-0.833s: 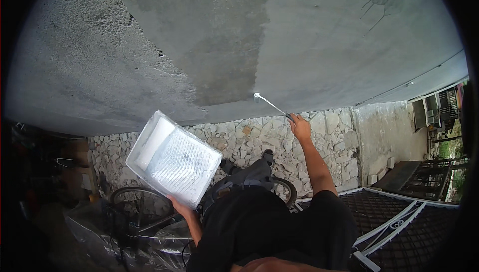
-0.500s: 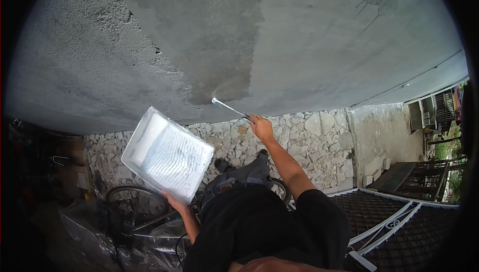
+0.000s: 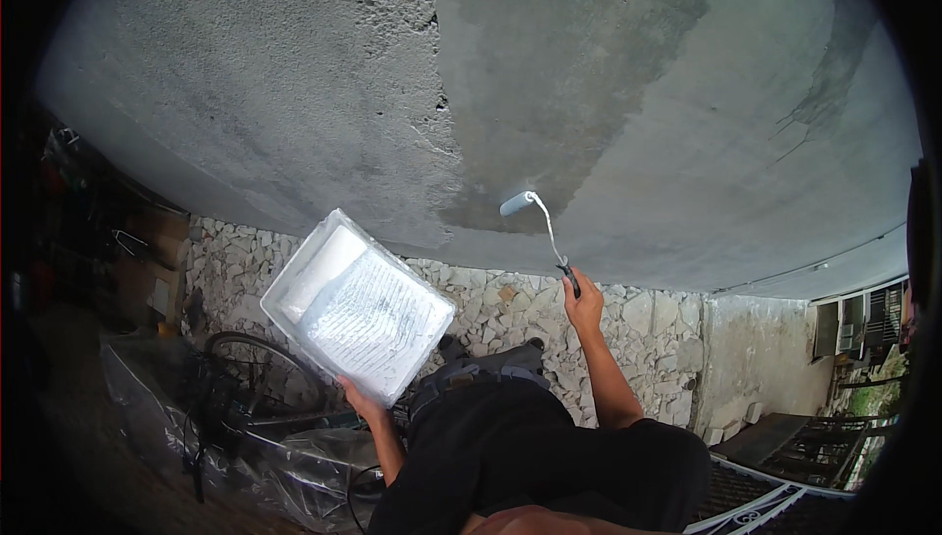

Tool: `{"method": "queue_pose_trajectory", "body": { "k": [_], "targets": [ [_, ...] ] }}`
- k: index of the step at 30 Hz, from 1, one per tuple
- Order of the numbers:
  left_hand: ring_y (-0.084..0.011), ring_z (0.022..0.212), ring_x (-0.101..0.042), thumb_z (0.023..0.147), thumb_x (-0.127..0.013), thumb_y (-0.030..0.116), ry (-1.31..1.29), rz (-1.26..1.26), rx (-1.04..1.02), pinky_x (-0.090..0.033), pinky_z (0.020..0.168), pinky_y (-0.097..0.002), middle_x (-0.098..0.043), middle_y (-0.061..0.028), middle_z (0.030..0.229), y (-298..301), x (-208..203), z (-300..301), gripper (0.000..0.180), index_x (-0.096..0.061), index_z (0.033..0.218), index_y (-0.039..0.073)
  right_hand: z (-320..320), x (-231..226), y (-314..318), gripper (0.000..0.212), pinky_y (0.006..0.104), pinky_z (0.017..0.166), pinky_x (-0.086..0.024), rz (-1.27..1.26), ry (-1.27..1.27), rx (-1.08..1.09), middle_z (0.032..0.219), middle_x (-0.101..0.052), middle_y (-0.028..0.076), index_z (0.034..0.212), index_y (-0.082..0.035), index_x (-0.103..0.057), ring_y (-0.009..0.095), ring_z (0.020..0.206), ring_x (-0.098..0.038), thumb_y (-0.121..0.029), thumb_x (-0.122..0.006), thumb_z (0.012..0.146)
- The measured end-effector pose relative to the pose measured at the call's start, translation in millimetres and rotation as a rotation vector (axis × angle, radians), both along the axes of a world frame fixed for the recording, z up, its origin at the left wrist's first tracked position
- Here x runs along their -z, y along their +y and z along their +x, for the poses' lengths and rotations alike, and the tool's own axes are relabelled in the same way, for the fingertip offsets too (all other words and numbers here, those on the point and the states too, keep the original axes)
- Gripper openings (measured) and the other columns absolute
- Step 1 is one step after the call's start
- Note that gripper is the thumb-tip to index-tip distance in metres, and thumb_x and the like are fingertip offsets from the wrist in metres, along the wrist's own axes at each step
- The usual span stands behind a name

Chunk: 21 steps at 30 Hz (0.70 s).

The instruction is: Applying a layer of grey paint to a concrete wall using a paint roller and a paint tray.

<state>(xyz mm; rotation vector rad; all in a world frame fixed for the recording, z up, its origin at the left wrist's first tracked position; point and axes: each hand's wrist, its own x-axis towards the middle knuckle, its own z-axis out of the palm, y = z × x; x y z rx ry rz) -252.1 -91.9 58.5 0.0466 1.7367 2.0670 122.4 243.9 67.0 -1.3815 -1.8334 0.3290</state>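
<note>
My right hand (image 3: pixel 585 305) is closed around the dark handle of a paint roller (image 3: pixel 517 203). Its thin whitish frame runs up to a small pale sleeve, which is at the lower part of the grey wall (image 3: pixel 549 64), over a darker patch; I cannot tell whether it touches. On the left, my left hand (image 3: pixel 363 401) grips the near edge of a white paint tray (image 3: pixel 388 324). The tray is tilted, its ribbed slope coated with wet-looking white paint. Most of the left fingers are hidden under the tray.
Broken pale stones (image 3: pixel 638 339) cover the ground along the wall's foot. A bicycle wheel (image 3: pixel 260 341) and clear plastic sheeting (image 3: pixel 304 481) lie at lower left. A white metal gate (image 3: pixel 765 506) is at lower right, beyond it a concrete strip (image 3: pixel 751 349).
The view has shifted, so the wall's rough edge appears farther right. My right hand and the roller are farther right, and the roller sleeve now shows side-on. The tray stays in my left hand.
</note>
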Motion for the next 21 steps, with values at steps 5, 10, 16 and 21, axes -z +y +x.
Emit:
{"method": "queue_pose_trajectory", "body": {
  "k": [5, 10, 16, 21],
  "targets": [
    [-0.0341, 0.15, -0.045, 0.114, -0.042, 0.06, -0.097, 0.034, -0.017, -0.033, 0.125, -0.0435, -0.042, -0.0212, 0.168, -1, 8, -12, 0.086, -0.037, 0.162, -0.011, -84, -27, 19, 0.027, 0.0474, 0.067, -0.056, -0.077, 0.023, -0.127, 0.093, -0.074, 0.014, 0.123, -0.011, -0.076, 0.039, 0.078, -0.072, -0.025, -0.076, 0.1],
    [-0.0342, 0.147, -0.048, 0.114, -0.041, 0.06, -0.112, -0.001, 0.0, -0.036, 0.123, -0.0438, -0.044, -0.0224, 0.165, 14, -16, -17, 0.085, -0.037, 0.16, -0.012, -132, -58, 28, 0.029, 0.0493, 0.066, -0.055, -0.043, 0.026, -0.158, 0.093, -0.073, 0.012, 0.125, -0.013, -0.075, 0.041, 0.078, -0.071, -0.029, -0.075, 0.1],
    [-0.0338, 0.143, -0.053, 0.115, -0.041, 0.058, -0.098, 0.041, -0.002, -0.041, 0.12, -0.0432, -0.049, -0.0237, 0.16, 14, -19, -23, 0.083, -0.041, 0.157, -0.013, -51, -8, 11, 0.027, 0.0494, 0.068, -0.055, -0.05, -0.057, -0.055, 0.093, -0.074, 0.016, 0.123, -0.01, -0.074, 0.042, 0.081, -0.072, -0.027, -0.072, 0.103],
    [-0.0326, 0.139, -0.055, 0.116, -0.042, 0.055, -0.087, 0.065, -0.011, -0.043, 0.117, -0.0418, -0.052, -0.0239, 0.156, 12, -18, -18, 0.079, -0.043, 0.156, -0.013, 6, 43, -38, 0.028, 0.0554, 0.072, -0.053, -0.206, -0.063, 0.064, 0.094, -0.073, 0.026, 0.123, -0.005, -0.066, 0.05, 0.084, -0.07, -0.028, -0.062, 0.109]
  ]
}}
